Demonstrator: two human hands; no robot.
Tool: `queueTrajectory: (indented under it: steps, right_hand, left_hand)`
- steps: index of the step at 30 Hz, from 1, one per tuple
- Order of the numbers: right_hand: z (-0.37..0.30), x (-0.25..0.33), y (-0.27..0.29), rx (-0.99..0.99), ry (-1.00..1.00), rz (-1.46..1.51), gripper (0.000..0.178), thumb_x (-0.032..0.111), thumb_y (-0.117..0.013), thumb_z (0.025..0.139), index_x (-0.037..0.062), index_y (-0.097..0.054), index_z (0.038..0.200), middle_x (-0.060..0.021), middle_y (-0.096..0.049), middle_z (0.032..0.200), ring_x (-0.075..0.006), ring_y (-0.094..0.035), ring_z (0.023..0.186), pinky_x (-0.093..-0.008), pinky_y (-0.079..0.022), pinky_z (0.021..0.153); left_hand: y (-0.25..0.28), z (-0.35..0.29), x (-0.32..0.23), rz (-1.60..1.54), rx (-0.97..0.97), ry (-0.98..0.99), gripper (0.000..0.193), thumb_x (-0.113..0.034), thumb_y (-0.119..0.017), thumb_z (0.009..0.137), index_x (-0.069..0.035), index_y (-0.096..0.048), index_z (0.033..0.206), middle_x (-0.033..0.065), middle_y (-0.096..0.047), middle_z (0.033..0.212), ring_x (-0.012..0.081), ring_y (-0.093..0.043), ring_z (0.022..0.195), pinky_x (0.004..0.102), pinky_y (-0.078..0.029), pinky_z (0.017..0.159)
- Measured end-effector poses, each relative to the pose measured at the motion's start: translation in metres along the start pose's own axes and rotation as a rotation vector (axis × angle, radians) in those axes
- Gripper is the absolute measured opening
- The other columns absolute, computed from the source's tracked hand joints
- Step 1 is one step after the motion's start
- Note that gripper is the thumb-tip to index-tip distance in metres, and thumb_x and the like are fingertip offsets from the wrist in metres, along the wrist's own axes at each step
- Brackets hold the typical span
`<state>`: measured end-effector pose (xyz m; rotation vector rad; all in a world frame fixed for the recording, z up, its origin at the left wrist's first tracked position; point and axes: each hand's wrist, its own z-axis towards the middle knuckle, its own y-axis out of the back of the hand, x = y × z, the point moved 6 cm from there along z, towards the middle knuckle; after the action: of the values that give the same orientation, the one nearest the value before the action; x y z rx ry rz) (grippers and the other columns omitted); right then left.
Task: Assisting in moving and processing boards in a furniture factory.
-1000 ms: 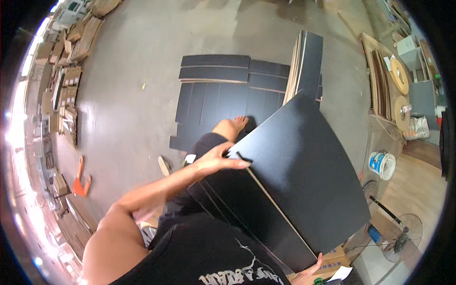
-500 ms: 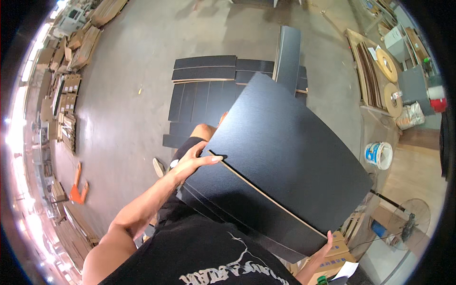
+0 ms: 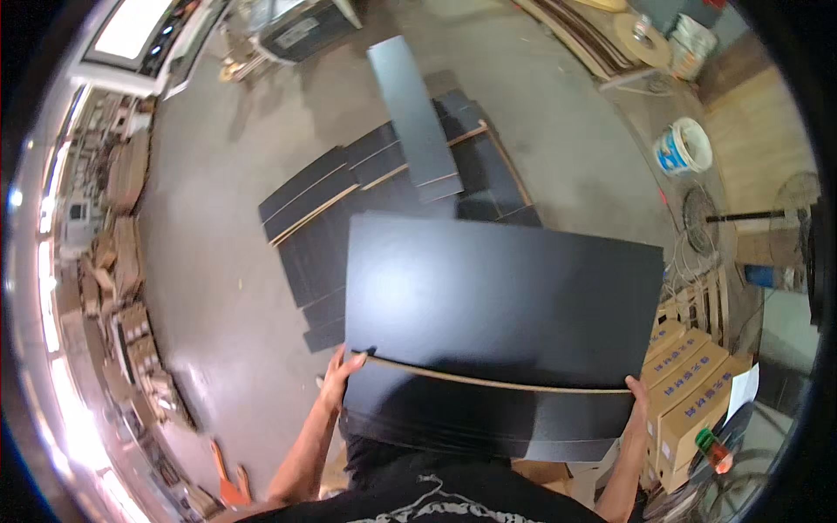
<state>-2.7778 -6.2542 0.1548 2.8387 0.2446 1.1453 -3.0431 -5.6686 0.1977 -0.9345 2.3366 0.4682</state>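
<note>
Left hand (image 3: 336, 379) and right hand (image 3: 641, 401) clamp black panels (image 3: 506, 296) by opposite ends, lower center, fingers closed, apparently curled beneath; keeping both ends level steadies them.

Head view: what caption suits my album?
Left hand and right hand hold dark boards, more boards on the floor ahead.

Grey floor (image 3: 205, 235), pale sheen; bright strip of light (image 3: 80, 414) along left; cardboard stacks (image 3: 128, 174) nearby.
</note>
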Motion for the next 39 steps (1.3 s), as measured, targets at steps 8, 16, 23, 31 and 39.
queueTrajectory:
  steps: [8, 16, 23, 31, 39]
  right_hand:
    - [0.094, -0.070, -0.064, 0.116, -0.026, -0.059, 0.067, 0.022, -0.066, 0.083, -0.0017, -0.048, 0.144, -0.0126, -0.055, 0.140, -0.0235, -0.051, 0.129, -0.0335, -0.033, 0.111]
    - [0.255, -0.143, -0.179, 0.172, -0.163, -0.121, 0.062, 0.026, -0.068, 0.086, -0.0014, -0.054, 0.139, -0.0123, -0.062, 0.127, -0.0226, -0.054, 0.123, -0.0342, -0.041, 0.104]
    - [0.376, -0.159, -0.251, 0.207, -0.176, -0.168, 0.072, 0.036, -0.072, 0.084, -0.0008, -0.048, 0.141, -0.0159, -0.059, 0.127, -0.0245, -0.058, 0.115, -0.0366, -0.049, 0.095]
    - [0.425, -0.139, -0.289, 0.211, -0.125, -0.277, 0.070, 0.041, -0.075, 0.085, -0.0029, -0.053, 0.135, -0.0152, -0.063, 0.116, -0.0217, -0.064, 0.101, -0.0335, -0.052, 0.086]
    - [0.410, -0.198, -0.247, 0.217, 0.200, -0.791, 0.085, 0.060, -0.058, 0.094, -0.0027, -0.041, 0.149, -0.0234, -0.044, 0.152, -0.0335, -0.041, 0.141, -0.0401, -0.030, 0.117]
  left_hand:
    - [0.020, 0.136, 0.162, -0.097, 0.131, 0.184, 0.069, -0.038, -0.073, 0.084, 0.003, -0.051, 0.135, 0.0153, -0.064, 0.115, 0.0244, -0.066, 0.099, 0.0373, -0.054, 0.087]
    - [0.029, 0.303, 0.258, -0.167, 0.049, 0.182, 0.058, -0.046, -0.065, 0.090, -0.001, -0.059, 0.127, 0.0119, -0.066, 0.116, 0.0238, -0.064, 0.106, 0.0374, -0.051, 0.095]
    - [0.012, 0.399, 0.274, -0.305, -0.008, 0.148, 0.051, -0.048, -0.069, 0.088, -0.005, -0.063, 0.114, 0.0066, -0.065, 0.104, 0.0176, -0.063, 0.091, 0.0319, -0.052, 0.081]
    - [0.026, 0.423, 0.272, -0.038, -0.117, 0.047, 0.066, -0.055, -0.063, 0.091, 0.000, -0.060, 0.127, 0.0134, -0.065, 0.115, 0.0243, -0.060, 0.111, 0.0369, -0.045, 0.100]
    - [0.048, 0.365, 0.308, 0.591, -0.256, 0.080, 0.100, -0.068, -0.067, 0.083, 0.008, -0.044, 0.143, 0.0324, -0.043, 0.145, 0.0425, -0.042, 0.137, 0.0471, -0.036, 0.112]
